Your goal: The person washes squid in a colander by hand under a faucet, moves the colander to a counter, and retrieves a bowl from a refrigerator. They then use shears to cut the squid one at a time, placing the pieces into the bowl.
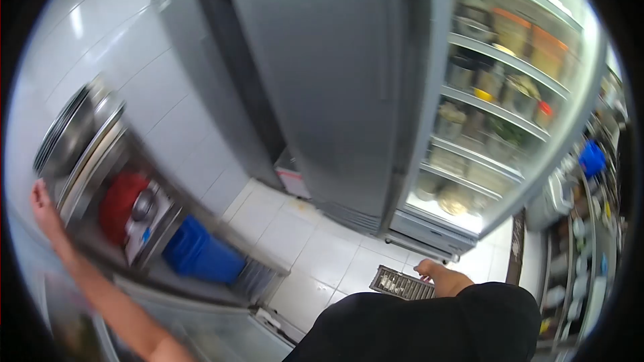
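Note:
Far out at the left edge, my left hand (43, 201) is at the end of a stretched arm, its fingers bent and close together. What they grip, if anything, I cannot make out. Just above the fingertips stand stacked metal bowls (70, 137) on a steel shelf unit. My right hand (427, 269) hangs low beside my black-clothed body, fingers loosely apart and holding nothing. Behind it in the view, a metal floor drain grate (402, 284) lies in the white tiles.
A grey steel fridge door (322, 94) stands ahead. Beside it, a lit glass-door fridge (496, 100) holds several food containers. A blue bin (201, 251) sits low in the left unit, below a red item (121, 206). Crowded shelves (577, 275) line the right side.

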A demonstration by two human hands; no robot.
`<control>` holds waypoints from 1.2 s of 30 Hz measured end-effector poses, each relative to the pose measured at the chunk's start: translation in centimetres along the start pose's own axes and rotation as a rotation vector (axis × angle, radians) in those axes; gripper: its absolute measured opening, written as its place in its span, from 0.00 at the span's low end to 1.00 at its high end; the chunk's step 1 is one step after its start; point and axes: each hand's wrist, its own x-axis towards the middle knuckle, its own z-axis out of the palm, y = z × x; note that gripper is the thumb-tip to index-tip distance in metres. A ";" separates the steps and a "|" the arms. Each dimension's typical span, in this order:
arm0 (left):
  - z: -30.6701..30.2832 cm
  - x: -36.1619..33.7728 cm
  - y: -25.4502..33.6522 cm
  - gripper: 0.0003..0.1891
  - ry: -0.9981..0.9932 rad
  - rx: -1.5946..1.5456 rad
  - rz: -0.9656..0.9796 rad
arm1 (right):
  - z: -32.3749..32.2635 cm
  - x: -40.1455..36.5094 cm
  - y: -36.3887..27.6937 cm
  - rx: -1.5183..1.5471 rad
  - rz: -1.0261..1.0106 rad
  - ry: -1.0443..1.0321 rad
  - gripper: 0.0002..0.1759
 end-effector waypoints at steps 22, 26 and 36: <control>10.4 15.4 8.0 0.39 0.012 0.791 0.212 | 14.1 -12.1 11.0 0.466 0.252 0.033 0.29; 10.0 19.1 7.6 0.32 0.381 0.625 0.497 | 11.5 -6.8 11.2 0.628 0.146 0.009 0.16; 6.3 5.6 16.6 0.39 0.602 -0.006 0.313 | 2.7 -9.5 -10.3 0.534 -0.420 0.171 0.19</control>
